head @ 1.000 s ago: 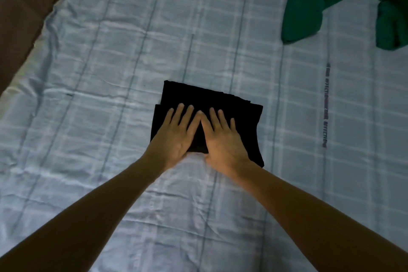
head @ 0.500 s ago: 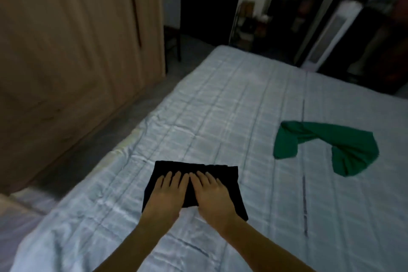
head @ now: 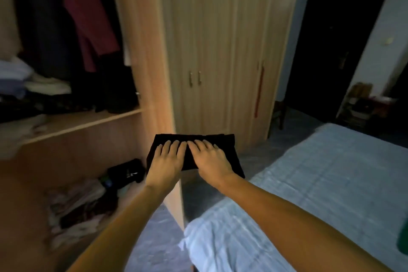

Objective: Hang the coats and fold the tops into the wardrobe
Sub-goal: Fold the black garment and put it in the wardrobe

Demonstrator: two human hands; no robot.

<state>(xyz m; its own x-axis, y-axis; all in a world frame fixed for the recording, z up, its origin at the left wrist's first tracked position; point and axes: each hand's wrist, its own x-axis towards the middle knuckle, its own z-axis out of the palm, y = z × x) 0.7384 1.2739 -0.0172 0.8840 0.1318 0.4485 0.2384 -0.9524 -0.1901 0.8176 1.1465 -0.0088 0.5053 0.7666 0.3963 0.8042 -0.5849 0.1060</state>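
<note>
A folded black top (head: pixel 223 141) is held level in the air in front of the open wardrobe door (head: pixel 152 73). My left hand (head: pixel 165 163) grips its left half and my right hand (head: pixel 212 159) its right half, fingers flat on top, thumbs hidden underneath. The wardrobe's open compartment is to the left, with a wooden shelf (head: pixel 88 121) and dark and maroon coats (head: pixel 88 17) hanging above it. A green top (head: pixel 403 238) shows only as a sliver at the right edge of the bed.
Folded clothes (head: pixel 28 81) are stacked on the shelf at left and a loose pile of clothes (head: pixel 75 203) lies on the wardrobe floor. The bed with a pale blue checked sheet (head: pixel 309 183) fills the lower right. Closed wardrobe doors (head: pixel 220 51) stand ahead, and a dark doorway (head: pixel 335 40) beyond.
Both hands have lifted the folded black top off the bed and carried it left to the open wardrobe. The view has swung from the bed to the wardrobe.
</note>
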